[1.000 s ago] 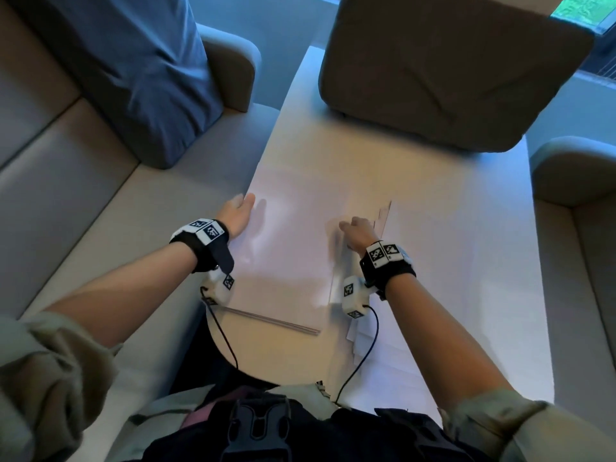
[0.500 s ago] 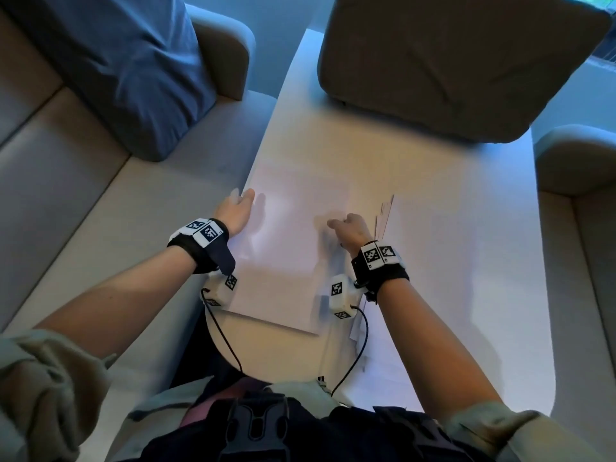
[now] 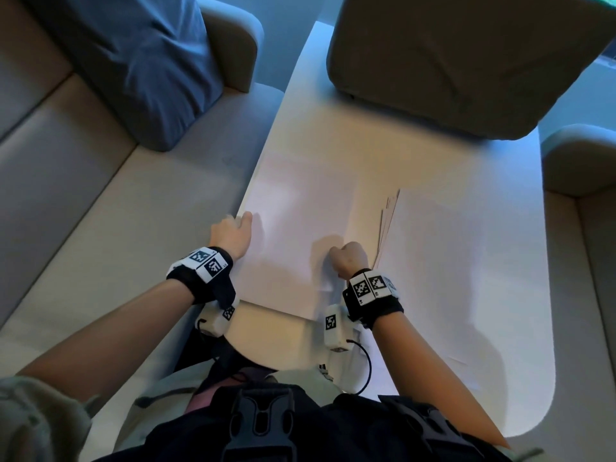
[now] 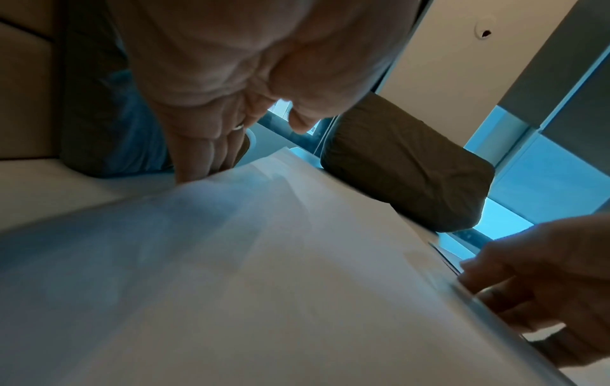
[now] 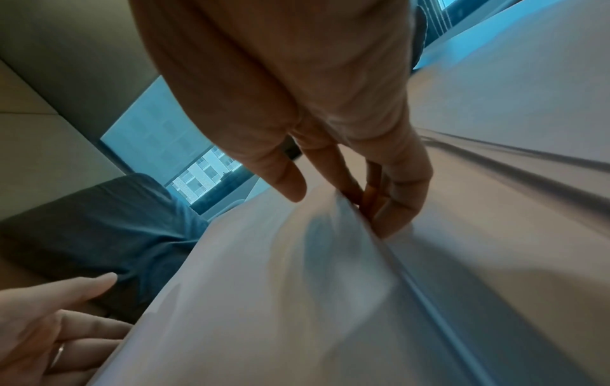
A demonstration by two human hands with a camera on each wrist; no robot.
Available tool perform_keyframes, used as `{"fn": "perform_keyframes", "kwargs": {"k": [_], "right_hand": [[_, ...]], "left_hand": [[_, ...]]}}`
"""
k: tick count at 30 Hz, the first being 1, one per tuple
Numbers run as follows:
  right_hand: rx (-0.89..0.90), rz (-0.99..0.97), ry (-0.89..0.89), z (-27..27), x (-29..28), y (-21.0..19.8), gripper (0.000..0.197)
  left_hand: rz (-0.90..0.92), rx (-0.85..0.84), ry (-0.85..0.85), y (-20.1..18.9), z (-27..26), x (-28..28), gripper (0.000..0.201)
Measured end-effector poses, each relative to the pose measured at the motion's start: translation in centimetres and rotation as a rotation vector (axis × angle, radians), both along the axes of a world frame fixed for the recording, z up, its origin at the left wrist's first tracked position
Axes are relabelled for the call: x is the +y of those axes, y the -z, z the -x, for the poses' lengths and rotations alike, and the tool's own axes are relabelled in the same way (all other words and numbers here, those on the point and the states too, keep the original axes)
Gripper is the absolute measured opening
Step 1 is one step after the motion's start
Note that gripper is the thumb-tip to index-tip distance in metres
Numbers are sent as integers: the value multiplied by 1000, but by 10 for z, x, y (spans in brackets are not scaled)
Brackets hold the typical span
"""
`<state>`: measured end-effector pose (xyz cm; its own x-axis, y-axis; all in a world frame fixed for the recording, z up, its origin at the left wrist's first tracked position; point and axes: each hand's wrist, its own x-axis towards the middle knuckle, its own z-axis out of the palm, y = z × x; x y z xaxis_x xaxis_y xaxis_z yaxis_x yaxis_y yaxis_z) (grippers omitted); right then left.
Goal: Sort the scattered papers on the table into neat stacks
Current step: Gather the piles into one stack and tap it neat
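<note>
Paper stack (image 3: 293, 235): flat on the tabletop (image 3: 266, 331), between both hands
Left hand (image 3: 230, 236): grip spread, straight fingers laid against the stack's left edge
Right hand (image 3: 350, 261): grip pinching the stack's right edge, thumb on top
Loose papers (image 3: 450, 261): fanned just right of the stack

The left stack (image 3: 293, 228) lies on the table (image 3: 466, 168) beside the right papers (image 3: 450, 261), a cushion (image 3: 466, 61) behind.
</note>
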<state>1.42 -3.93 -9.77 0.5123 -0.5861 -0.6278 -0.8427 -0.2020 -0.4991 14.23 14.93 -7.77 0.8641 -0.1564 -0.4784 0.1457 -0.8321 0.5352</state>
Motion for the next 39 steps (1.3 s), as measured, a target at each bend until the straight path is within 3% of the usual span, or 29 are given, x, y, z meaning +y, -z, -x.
{"fn": "perform_keyframes", "kwargs": {"k": [7,11,17,21,27,30,35,39], "right_hand": [[-76,-107,92,13,-3,-17,22],[-30,-174,93,30,4,-20,24],[-4,-161,66,28,13,-20,20],[-8,-115,25,39,0,-23,24],[-81,200,32,90,-56,-32,24],[34,337,115,130,-93,-31,36],[321,385,326,182,-136,-25,66],[322,335,329,196,-155,-18,75]], "left_hand": [[53,-22,-9,-13,4,13,54],[36,-40,-13,-11,9,25,56],[30,-18,-37,-13,15,20,63],[40,-33,-51,-18,18,24,58],[156,-279,193,-20,46,13,29],[245,-200,309,-20,82,-6,23],[139,-137,479,-7,123,-35,22],[6,-178,542,-3,131,-47,27]]}}
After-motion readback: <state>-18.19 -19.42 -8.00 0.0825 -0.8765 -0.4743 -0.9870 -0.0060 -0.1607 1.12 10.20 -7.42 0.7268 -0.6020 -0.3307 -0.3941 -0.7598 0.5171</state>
